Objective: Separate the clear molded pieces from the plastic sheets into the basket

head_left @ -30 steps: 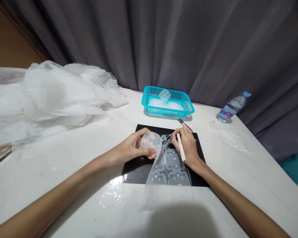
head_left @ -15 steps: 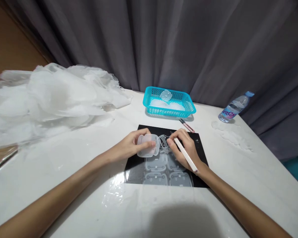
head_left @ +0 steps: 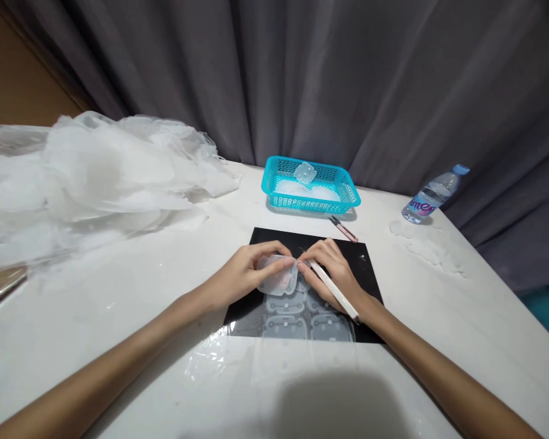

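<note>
Edge-pinching suits this clear piece (head_left: 278, 284), likely light and bendy: our left hand (head_left: 242, 274) clamps it, right hand (head_left: 343, 277) a white tool (head_left: 333, 288).

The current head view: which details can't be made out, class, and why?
Head view, each item:
- Slim white tool: whether its tip touches anything; too blurred by the right hand.
- White pieces in the turquoise plastic basket: their number; blurred together.
- Teal object: its full shape; cut off by the right edge.
- Tabletop under the white translucent pile: hidden.
</note>
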`<state>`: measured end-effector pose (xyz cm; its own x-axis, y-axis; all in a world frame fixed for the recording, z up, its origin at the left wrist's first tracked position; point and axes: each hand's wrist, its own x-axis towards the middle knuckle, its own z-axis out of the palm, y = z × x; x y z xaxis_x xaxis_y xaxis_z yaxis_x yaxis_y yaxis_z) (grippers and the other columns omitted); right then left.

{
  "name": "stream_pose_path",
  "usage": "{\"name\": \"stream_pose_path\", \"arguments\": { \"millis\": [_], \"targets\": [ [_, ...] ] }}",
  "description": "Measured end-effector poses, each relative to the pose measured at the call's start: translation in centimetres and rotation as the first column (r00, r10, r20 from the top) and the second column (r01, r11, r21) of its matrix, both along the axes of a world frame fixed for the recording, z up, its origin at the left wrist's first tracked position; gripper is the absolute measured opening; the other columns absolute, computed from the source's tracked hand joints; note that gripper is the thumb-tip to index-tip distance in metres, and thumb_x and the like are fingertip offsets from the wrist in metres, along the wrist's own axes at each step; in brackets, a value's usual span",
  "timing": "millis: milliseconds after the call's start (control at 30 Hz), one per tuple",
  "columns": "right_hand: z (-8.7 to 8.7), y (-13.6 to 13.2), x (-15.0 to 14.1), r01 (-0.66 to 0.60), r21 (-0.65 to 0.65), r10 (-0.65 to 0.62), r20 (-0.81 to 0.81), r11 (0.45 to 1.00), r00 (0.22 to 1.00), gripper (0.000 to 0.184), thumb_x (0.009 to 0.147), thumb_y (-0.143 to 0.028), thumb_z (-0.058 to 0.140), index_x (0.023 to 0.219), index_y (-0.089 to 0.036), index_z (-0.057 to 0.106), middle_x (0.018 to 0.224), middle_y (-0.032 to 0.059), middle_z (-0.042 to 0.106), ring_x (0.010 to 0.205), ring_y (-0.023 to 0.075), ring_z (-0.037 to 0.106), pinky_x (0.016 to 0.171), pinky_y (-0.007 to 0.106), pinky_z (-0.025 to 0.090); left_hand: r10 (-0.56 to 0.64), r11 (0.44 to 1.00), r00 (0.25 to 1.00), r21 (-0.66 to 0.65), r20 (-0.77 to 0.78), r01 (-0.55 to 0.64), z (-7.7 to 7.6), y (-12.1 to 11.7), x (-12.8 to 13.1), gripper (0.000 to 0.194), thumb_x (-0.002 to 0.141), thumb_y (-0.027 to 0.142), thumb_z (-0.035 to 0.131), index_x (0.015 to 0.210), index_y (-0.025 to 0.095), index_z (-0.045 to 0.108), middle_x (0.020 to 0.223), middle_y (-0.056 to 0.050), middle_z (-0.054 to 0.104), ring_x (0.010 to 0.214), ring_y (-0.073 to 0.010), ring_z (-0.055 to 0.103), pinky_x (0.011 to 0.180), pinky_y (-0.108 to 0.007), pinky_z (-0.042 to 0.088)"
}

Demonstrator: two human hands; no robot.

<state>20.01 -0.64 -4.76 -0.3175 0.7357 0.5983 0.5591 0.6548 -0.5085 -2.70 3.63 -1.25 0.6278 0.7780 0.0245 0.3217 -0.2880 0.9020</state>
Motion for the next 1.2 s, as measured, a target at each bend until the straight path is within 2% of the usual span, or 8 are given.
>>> {"name": "stream_pose_path", "arguments": {
  "millis": [133,200,267,300,467,567,833,1200],
  "targets": [
    [0.0,-0.3,-0.1,0.007,0.120,-0.020,0.109,0.993,0.994,0.008,0.099,-0.013,0.060,0.098,-0.020,0.064,0.087,0.0050,0.063,0.083,0.0206,0.054,0.076,0.036,0.049,0.058,0.998,0.998,0.030,-0.011,-0.057,-0.8,-0.2,0.4,0.032,0.097,0.048,0.064,0.093,0.019,0.075,0.080,0.000,0.070,0.068,-0.0145,0.057,0.061,-0.024,0.039],
    [0.2,-0.8,-0.2,-0.020,0.211,-0.017,0.173,0.977,0.985,0.011,0.097,-0.010,0.059,0.096,-0.020,0.063,0.086,0.0053,0.062,0.080,0.0206,0.054,0.073,0.035,0.049,0.216,0.976,0.976,0.006,0.035,-0.217,-1.5,0.5,0.2,0.029,0.095,0.045,0.065,0.087,0.017,0.070,0.071,0.000,0.067,0.062,-0.0142,0.056,0.056,-0.023,0.038],
    [0.4,-1.2,-0.3,-0.050,0.291,-0.006,0.188,0.956,0.982,0.013,0.095,-0.008,0.058,0.095,-0.020,0.063,0.085,0.0055,0.062,0.078,0.0203,0.054,0.070,0.035,0.049,0.422,0.907,0.902,-0.042,0.093,-0.420,-1.9,1.6,-0.4,0.027,0.093,0.043,0.066,0.083,0.018,0.064,0.059,0.003,0.059,0.053,-0.0133,0.052,0.050,-0.021,0.034],
    [0.5,-1.3,-0.3,-0.037,0.304,-0.014,0.165,0.952,0.986,0.013,0.095,-0.008,0.058,0.095,-0.020,0.063,0.085,0.0055,0.062,0.078,0.0201,0.055,0.071,0.034,0.050,0.450,0.893,0.887,-0.075,0.100,-0.445,-1.8,2.1,-0.8,0.027,0.092,0.043,0.067,0.083,0.018,0.062,0.057,0.003,0.058,0.051,-0.0132,0.052,0.049,-0.021,0.034],
    [-0.2,0.0,0.5,0.287,0.033,-0.285,-0.057,0.957,0.957,0.010,0.102,-0.018,0.058,0.102,-0.021,0.068,0.094,0.0068,0.066,0.091,0.0221,0.065,0.085,0.037,0.054,0.190,0.964,0.955,-0.229,0.227,-0.137,0.1,1.9,-1.6,0.031,0.096,0.049,0.067,0.097,0.019,0.061,0.069,0.000,0.068,0.058,-0.0145,0.062,0.055,-0.023,0.048],
    [-0.5,0.6,1.1,0.367,-0.090,-0.376,-0.118,0.926,0.919,0.018,0.104,-0.025,0.055,0.114,-0.021,0.070,0.107,0.0098,0.068,0.106,0.0252,0.066,0.095,0.042,0.053,0.097,0.973,0.958,-0.229,0.271,-0.034,1.1,0.5,-1.0,0.028,0.098,0.046,0.068,0.097,0.018,0.062,0.071,0.001,0.068,0.061,-0.0125,0.063,0.059,-0.021,0.049],
    [2.1,-2.5,-0.5,0.091,-0.047,-0.098,-0.177,0.995,0.979,0.012,0.098,-0.025,0.067,0.109,-0.022,0.072,0.093,0.0043,0.066,0.089,0.0205,0.063,0.083,0.037,0.052,0.035,0.953,0.951,-0.298,0.308,0.061,1.2,-1.1,0.1,0.026,0.099,0.044,0.068,0.100,0.018,0.061,0.072,0.003,0.067,0.061,-0.0104,0.061,0.059,-0.019,0.046],
    [2.4,-2.8,-0.8,0.048,0.006,-0.046,-0.191,0.999,0.980,0.010,0.097,-0.015,0.067,0.103,-0.022,0.073,0.085,0.0033,0.066,0.080,0.0191,0.059,0.076,0.037,0.050,-0.026,0.934,0.949,-0.331,0.315,0.135,0.5,-1.8,0.3,0.026,0.098,0.043,0.069,0.104,0.019,0.061,0.078,0.001,0.069,0.068,-0.0128,0.062,0.065,-0.023,0.046]
  ]
}}
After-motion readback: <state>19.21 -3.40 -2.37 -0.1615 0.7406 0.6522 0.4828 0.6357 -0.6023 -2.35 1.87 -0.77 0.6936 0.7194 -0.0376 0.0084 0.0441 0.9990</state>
